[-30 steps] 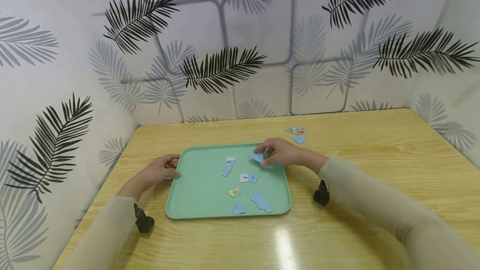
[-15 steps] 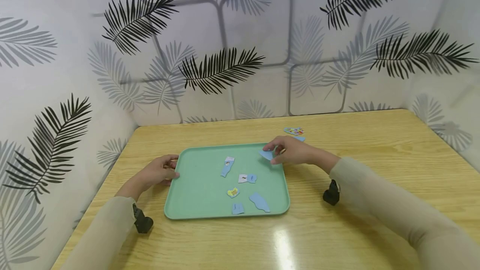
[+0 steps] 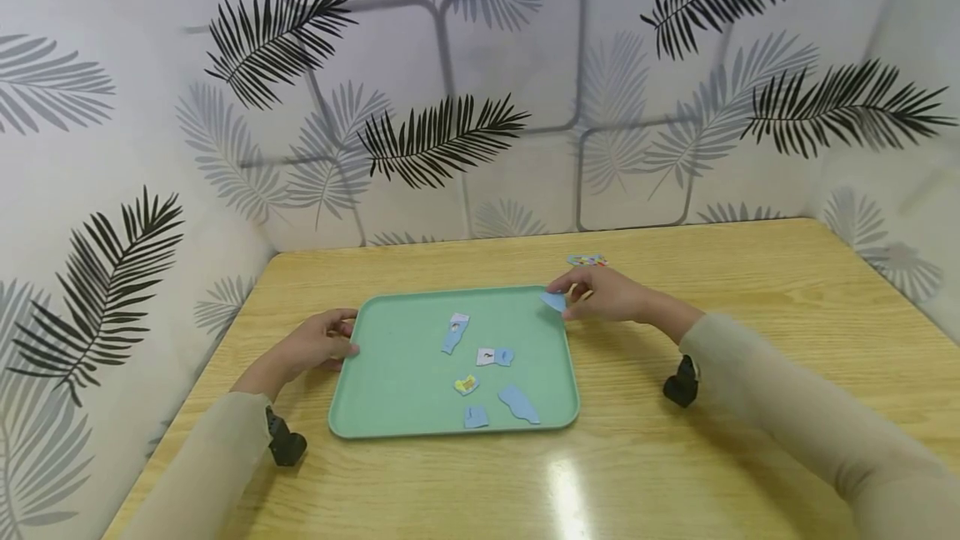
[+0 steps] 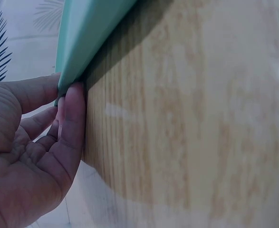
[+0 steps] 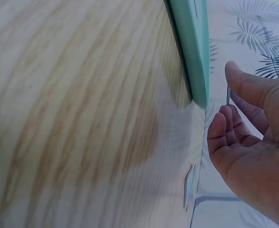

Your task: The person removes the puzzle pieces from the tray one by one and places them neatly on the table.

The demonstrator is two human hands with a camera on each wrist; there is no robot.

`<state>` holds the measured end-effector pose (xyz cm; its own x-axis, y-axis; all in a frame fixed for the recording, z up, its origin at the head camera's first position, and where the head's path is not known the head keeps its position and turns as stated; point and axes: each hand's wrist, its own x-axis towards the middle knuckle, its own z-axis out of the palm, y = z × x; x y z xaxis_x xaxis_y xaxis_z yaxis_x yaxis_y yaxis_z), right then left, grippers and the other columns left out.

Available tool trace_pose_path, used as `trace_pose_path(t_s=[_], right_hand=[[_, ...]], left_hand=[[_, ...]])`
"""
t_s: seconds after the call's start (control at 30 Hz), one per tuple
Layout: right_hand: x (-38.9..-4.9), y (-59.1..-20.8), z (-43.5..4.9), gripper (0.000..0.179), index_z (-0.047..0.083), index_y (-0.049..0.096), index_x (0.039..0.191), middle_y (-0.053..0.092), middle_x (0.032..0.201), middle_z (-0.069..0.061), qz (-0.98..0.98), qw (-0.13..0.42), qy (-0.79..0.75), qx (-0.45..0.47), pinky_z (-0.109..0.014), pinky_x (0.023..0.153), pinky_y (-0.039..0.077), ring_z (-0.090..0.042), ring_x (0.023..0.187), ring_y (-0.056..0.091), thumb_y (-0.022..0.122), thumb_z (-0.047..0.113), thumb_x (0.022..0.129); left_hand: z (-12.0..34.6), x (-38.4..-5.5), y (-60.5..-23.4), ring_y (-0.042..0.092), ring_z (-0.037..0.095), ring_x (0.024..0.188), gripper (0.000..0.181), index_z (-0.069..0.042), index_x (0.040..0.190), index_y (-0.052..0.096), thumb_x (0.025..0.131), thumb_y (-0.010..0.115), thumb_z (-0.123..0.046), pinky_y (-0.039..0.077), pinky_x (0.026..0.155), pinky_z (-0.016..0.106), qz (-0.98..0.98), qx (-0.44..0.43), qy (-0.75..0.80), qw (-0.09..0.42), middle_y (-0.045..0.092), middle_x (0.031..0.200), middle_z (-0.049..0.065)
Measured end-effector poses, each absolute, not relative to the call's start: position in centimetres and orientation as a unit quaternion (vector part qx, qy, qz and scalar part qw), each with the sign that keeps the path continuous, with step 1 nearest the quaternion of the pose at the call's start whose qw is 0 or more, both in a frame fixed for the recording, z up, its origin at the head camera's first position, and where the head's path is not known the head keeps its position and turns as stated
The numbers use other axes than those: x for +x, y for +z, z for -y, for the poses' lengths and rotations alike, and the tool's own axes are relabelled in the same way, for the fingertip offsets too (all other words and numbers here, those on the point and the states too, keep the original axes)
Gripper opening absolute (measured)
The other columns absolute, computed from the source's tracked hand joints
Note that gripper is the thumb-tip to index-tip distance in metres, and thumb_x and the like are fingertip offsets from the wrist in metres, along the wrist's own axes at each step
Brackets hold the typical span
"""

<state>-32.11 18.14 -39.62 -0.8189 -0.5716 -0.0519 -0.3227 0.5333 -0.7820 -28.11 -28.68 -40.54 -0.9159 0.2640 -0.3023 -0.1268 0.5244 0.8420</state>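
Note:
My left hand grips the left rim of a mint-green tray; in the left wrist view its thumb lies on the rim and fingers curl beneath. At the tray's far right corner my right hand pinches a light blue puzzle piece between thumb and fingers. The right wrist view shows that piece edge-on, off the tray surface. Flat on the tray lie a tall blue-and-white piece, a joined white-and-blue pair, a yellow piece, a small blue piece and a long blue piece.
Behind the right hand, a multicoloured piece lies on the wooden table. Another piece on the table shows in the right wrist view; the hand hides it from the head view. A leaf-patterned wall borders the table's back.
My right hand has moved right and away from me with the blue puzzle piece, from inside the tray to its far right corner. The left hand keeps its grip on the rim.

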Motion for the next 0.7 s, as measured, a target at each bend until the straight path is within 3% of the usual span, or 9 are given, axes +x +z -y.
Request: trace_pose_path(t_s=[0.5, 0.7], right_hand=[[-33.0, -40.3, -21.1, 0.045, 0.001, 0.058, 0.131, 0.053, 0.130, -0.017, -0.872, 0.127, -0.409, -0.238, -0.039, 0.084, 0.047, -0.032, 0.112, 0.050, 0.072, 0.010, 0.089], [-33.3, -40.7, -21.7, 0.044, 0.002, 0.061, 0.128, 0.059, 0.117, -0.015, -0.874, 0.125, -0.407, -0.235, -0.033, 0.080, 0.047, -0.029, 0.106, 0.053, 0.074, 0.010, 0.087]], left_hand=[[28.6, -28.2, -40.4, 0.047, 0.025, 0.093, 0.065, 0.003, 0.148, 0.030, 0.092, 0.063, -0.003, 0.051, 0.072, 0.034, -0.852, 0.038, 0.483, 0.199, 0.040, 0.113, 0.016], [28.7, -28.1, -40.5, 0.047, 0.024, 0.093, 0.065, 0.003, 0.148, 0.030, 0.092, 0.063, -0.002, 0.051, 0.072, 0.034, -0.848, 0.040, 0.489, 0.200, 0.040, 0.113, 0.016]])
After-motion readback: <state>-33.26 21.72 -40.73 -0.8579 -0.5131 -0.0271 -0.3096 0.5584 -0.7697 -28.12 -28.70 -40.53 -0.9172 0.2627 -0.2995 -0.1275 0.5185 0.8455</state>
